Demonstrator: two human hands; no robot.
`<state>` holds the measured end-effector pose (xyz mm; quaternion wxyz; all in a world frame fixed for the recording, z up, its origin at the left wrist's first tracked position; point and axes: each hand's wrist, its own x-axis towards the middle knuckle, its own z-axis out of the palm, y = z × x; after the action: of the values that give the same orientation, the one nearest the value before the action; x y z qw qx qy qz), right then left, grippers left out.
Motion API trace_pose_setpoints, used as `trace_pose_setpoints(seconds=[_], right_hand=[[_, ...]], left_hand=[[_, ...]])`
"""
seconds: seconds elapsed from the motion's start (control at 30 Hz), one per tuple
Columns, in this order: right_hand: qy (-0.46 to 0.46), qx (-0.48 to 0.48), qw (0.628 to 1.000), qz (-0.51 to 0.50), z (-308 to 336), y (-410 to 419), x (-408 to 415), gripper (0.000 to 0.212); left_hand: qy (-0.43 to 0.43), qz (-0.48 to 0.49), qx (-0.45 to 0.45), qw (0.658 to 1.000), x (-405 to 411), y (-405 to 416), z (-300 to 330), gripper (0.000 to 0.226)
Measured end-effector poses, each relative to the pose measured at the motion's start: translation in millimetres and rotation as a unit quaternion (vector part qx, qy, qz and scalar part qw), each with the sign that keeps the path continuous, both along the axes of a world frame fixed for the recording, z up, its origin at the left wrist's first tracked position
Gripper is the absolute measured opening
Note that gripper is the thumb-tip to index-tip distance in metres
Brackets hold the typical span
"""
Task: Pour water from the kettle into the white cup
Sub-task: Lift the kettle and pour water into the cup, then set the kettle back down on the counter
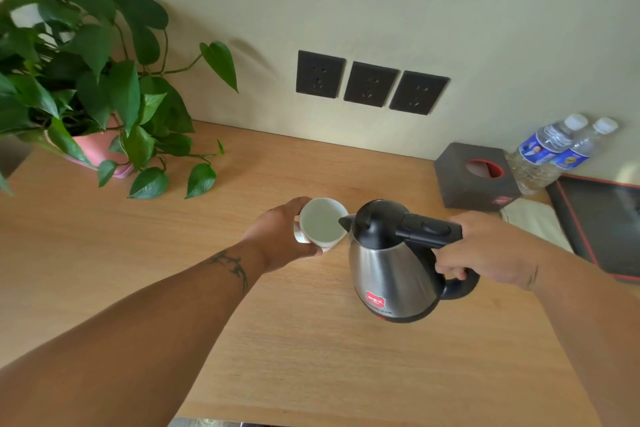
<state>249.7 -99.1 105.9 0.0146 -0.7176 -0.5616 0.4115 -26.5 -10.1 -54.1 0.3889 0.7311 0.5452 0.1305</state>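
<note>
Above the light wooden surface [311, 357], the stainless-steel electric kettle with black lid and handle [391, 267] serves as the landmark. The right hand [485, 250] is closed around the kettle's black handle, fingers curled through the loop and the thumb lying along the top, and holds the kettle off the surface, tilted with its black spout toward the left. Just left of the kettle, the small round white ceramic cup [322, 224] sits in the left hand [280, 236], whose fingers wrap the cup's far and near sides in a partly closed grasp; the cup's mouth faces the camera and its rim lies at the kettle's spout. Whether the spout touches the rim cannot be told. Behind and to the right of the kettle stands a dark grey cube tissue box with a red-rimmed round opening [476, 177], and farther right two clear plastic water bottles with blue labels [554, 149]. Far left of the kettle stands a leafy green plant in a pink pot [86, 87].
</note>
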Motion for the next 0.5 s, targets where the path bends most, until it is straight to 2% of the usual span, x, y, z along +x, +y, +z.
trace_pose_setpoints(seconds=[0.17,0.4,0.5], right_hand=[[0.051,0.031,0.998,-0.020,-13,-12,9,0.022],[0.116,0.075,0.987,-0.084,-28,-25,21,0.015],[0.138,0.097,0.978,-0.120,-37,-29,24,0.020]], left_hand=[[-0.001,0.002,-0.001,1.000,-1,-1,-1,0.090],[-0.003,0.001,0.001,1.000,0,-3,-1,0.093],[-0.002,0.006,0.000,1.000,0,-5,-1,0.092]])
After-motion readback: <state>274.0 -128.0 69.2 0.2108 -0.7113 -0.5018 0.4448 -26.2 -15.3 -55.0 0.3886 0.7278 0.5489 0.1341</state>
